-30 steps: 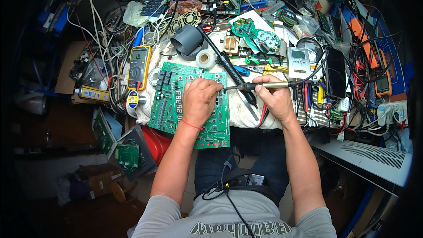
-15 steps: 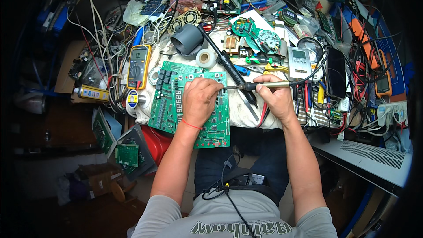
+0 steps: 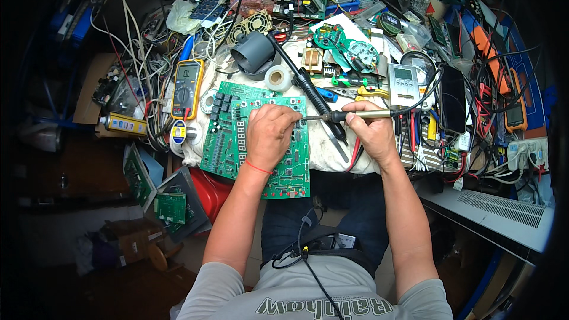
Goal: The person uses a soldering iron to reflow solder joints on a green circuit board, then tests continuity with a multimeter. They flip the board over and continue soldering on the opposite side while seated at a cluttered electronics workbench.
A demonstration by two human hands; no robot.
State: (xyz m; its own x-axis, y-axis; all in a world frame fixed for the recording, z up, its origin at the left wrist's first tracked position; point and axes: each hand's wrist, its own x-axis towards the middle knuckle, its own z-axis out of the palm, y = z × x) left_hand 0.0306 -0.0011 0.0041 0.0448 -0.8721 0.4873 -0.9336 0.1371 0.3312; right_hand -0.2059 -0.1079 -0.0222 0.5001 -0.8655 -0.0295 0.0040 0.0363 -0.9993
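My left hand (image 3: 270,135) lies over a green circuit board (image 3: 301,169) with a digit display, its fingers curled and pressed together near the board's right side. What those fingertips hold, if anything, is hidden. A soldering iron (image 3: 368,114) is gripped like a pen in my right hand (image 3: 374,133). Its thin tip points left and meets the board's right edge, close to my left fingertips; whether it touches a part there is too small to tell. Another green board (image 3: 218,153) with black relays sits partly under the first. A black spring-like solder sucker (image 3: 317,99) lies slantwise beneath the iron.
A yellow multimeter (image 3: 187,90) lies left of the boards, near a solder spool (image 3: 179,133). Behind them are a tape roll (image 3: 277,78) and a grey cylinder (image 3: 252,53). On the right are a white meter (image 3: 403,85), a dark phone (image 3: 453,98) and tangled cables. Boards crowd the back.
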